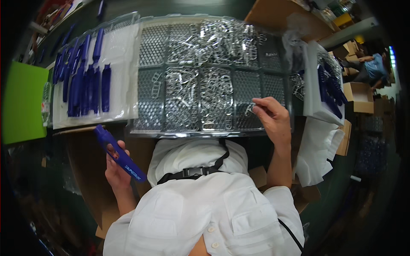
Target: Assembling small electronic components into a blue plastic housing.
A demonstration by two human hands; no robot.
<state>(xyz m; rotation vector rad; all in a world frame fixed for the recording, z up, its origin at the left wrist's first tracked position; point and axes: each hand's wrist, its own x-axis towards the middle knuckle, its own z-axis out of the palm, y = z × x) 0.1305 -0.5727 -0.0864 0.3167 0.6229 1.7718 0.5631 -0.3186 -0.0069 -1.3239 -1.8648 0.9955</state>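
My left hand (116,174), low at the left, is wrapped round a long dark blue plastic casing (133,168). An oval hole opens through the casing, and light print marks its lower end. My right hand (275,119) pinches a small shiny metal piece (249,109) between thumb and fingertips; its exact kind is too small to tell. That hand hovers over the near right compartments of a clear plastic tray (151,51). Loose silvery metal loops or links (183,96) heap up in its middle compartments, while a few lie in the near left one.
Left of the tray, several similar blue casings (106,87) lie on a white padded sheet (121,85). A bright green panel (25,102) stands beyond. At the right, a white foam box (314,81) holds more blue pieces. Cardboard boxes (358,97) and a person (376,68) are farther right.
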